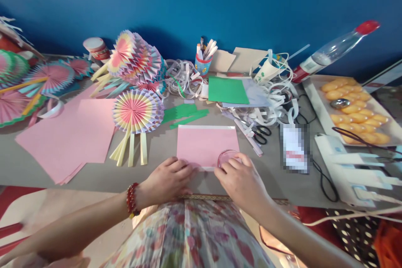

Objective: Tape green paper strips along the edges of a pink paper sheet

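Observation:
A pink sheet of paper (205, 144) lies in front of me, with a white strip along its far edge and another pale strip at its near edge. My left hand (169, 178) is palm down at the near left corner, its bent fingers together on the paper's edge. On the near right corner, my right hand (243, 180) is closed around a clear roll of tape (226, 157), which rests partly over the sheet. The fingertips hide parts of the near edge.
A folded paper fan (138, 111) and pink sheets (72, 138) lie left. Behind are green paper (228, 90), curled paper strips and a pen cup (203, 63). Scissors (262, 134), a phone-like blurred item (294, 148), a power strip (334, 167), a bottle (333, 52) and a pastry tray (317, 111) stand right.

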### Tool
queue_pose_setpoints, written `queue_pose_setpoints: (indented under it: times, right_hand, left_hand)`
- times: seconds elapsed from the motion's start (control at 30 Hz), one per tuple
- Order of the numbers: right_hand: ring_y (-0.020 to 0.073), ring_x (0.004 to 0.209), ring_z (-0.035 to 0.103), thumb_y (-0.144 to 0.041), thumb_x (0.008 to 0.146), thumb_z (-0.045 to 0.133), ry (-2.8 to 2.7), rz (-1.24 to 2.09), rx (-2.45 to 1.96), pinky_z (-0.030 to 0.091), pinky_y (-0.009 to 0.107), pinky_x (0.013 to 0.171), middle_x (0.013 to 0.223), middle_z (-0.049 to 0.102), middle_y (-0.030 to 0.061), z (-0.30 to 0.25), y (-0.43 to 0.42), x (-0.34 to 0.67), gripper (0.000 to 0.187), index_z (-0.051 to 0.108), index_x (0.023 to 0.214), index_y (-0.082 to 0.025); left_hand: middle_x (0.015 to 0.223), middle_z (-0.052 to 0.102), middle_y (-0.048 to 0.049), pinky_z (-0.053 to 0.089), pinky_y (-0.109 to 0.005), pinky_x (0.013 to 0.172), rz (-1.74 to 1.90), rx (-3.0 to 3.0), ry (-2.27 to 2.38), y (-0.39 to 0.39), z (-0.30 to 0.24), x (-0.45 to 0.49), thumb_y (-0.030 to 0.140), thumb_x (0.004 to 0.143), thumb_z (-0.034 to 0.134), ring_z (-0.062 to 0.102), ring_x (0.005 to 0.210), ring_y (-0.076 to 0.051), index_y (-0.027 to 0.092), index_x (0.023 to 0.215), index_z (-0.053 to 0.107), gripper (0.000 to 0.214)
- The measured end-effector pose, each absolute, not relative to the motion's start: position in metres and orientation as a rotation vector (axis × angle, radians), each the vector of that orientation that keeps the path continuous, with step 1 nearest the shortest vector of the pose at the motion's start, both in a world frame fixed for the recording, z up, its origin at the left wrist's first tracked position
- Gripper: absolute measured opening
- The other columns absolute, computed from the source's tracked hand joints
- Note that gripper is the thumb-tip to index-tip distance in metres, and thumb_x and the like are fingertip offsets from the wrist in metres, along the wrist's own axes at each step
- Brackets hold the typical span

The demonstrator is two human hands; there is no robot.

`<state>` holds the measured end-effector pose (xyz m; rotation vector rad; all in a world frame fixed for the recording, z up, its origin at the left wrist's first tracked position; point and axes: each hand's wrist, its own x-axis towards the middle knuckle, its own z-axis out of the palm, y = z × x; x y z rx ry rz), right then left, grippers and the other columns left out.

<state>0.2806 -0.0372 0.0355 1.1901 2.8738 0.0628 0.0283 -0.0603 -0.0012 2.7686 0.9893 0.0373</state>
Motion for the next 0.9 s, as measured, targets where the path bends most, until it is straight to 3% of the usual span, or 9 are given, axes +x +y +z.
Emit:
queue_pose_setpoints:
  times: [0.27, 0.5, 0.63, 0.73, 0.9]
  right_hand:
    - [0.0179, 0.072, 0.053, -0.015, 0.085, 0.065, 2.886, 0.061, 1.193, 0.030, 0.040, 0.090, 0.067, 0.062, -0.0003, 0.036, -0.038, 0.281, 0.010, 0.066, 0.080, -0.022]
    - [0.0183, 0.072, 0.054, -0.015, 0.086, 0.067, 2.887, 0.056, 1.177, 0.030, 0.040, 0.088, 0.068, 0.062, -0.0010, 0.034, -0.037, 0.286, 0.009, 0.066, 0.084, -0.023]
    - [0.0184, 0.073, 0.055, -0.015, 0.085, 0.069, 2.869, 0.031, 1.175, 0.031, 0.039, 0.089, 0.068, 0.062, -0.0014, 0.030, -0.036, 0.291, 0.010, 0.063, 0.081, -0.023]
    - [0.0180, 0.074, 0.056, -0.015, 0.083, 0.071, 2.866, 0.016, 1.187, 0.030, 0.039, 0.091, 0.069, 0.062, -0.0021, 0.027, -0.036, 0.294, 0.012, 0.062, 0.079, -0.023]
    - [0.0186, 0.076, 0.057, -0.017, 0.084, 0.070, 2.867, -0.069, 1.193, 0.032, 0.038, 0.091, 0.072, 0.063, -0.0018, 0.031, -0.035, 0.296, 0.009, 0.062, 0.081, -0.022]
  left_hand:
    - [0.111, 0.064, -0.0076, 0.037, -0.039, 0.088, 0.026, 2.883, 0.863, -0.046, 0.004, 0.040, 0.064, 0.086, 0.060, 0.052, 0.102, -0.026, 0.019, 0.146, 0.041, 0.077]
    - [0.112, 0.064, -0.0085, 0.037, -0.038, 0.085, -0.013, 2.903, 0.763, -0.032, 0.010, 0.044, 0.065, 0.089, 0.055, 0.053, 0.099, -0.025, 0.018, 0.145, 0.043, 0.074]
    - [0.113, 0.063, -0.0089, 0.039, -0.036, 0.085, 0.013, 2.899, 0.675, -0.027, 0.012, 0.051, 0.057, 0.090, 0.059, 0.054, 0.098, -0.023, 0.015, 0.122, 0.061, 0.053]
    - [0.115, 0.063, -0.0088, 0.040, -0.036, 0.086, 0.069, 2.923, 0.590, -0.025, 0.006, 0.055, 0.049, 0.093, 0.059, 0.054, 0.100, -0.023, 0.015, 0.107, 0.065, 0.038]
    - [0.119, 0.062, -0.0112, 0.040, -0.038, 0.089, 0.142, 2.923, 0.554, -0.024, -0.003, 0.055, 0.058, 0.093, 0.052, 0.054, 0.106, -0.025, 0.013, 0.137, 0.049, 0.062]
